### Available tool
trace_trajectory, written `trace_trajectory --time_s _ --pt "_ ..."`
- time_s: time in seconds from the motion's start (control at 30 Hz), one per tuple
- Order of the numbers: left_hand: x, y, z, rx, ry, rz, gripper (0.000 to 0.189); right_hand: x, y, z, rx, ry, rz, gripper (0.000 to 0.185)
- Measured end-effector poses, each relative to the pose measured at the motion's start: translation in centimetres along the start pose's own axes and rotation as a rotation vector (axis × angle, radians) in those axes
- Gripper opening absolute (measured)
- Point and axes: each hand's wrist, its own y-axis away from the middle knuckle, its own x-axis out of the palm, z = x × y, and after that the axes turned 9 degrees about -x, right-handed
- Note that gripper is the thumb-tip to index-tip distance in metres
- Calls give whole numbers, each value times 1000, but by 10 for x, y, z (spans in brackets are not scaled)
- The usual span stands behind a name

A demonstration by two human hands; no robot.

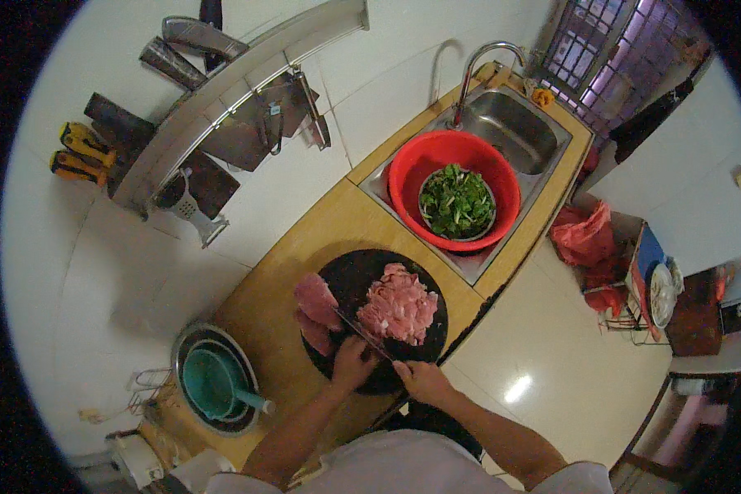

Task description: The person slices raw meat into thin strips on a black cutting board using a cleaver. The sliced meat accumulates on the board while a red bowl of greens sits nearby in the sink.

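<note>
My right hand (426, 383) grips a kitchen knife (365, 334) by its handle. The blade slants up and left across a round dark cutting board (352, 262). My left hand (354, 363), fingers curled, rests on the board close beside the blade; whether meat lies under the fingers is hidden. A heap of sliced raw meat (400, 305) covers the board's right part, beyond the knife. On the left, a larger raw meat piece (317, 299) overhangs the board's edge, and a second chunk (313, 332) lies just below it.
A red plastic basin (401, 167) holding a bowl of leafy greens (457, 202) stands at the steel sink (534, 133). Left on the wooden counter (272, 302) is a green dipper (210, 383) in metal bowls. A wall rack (222, 111) carries knives and utensils.
</note>
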Motion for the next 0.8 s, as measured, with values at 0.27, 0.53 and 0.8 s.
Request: trace_trajectory --time_s 0.27,0.53,0.8 --pt "-5 10 3 13 -53 -17 15 -70 -8 -60 359 -821 337 66" --pt "7 25 -5 -77 54 -208 20 -75 26 -27 288 -550 136 67" --pt "11 14 0 -143 168 -92 29 -35 74 27 94 133 117 57"
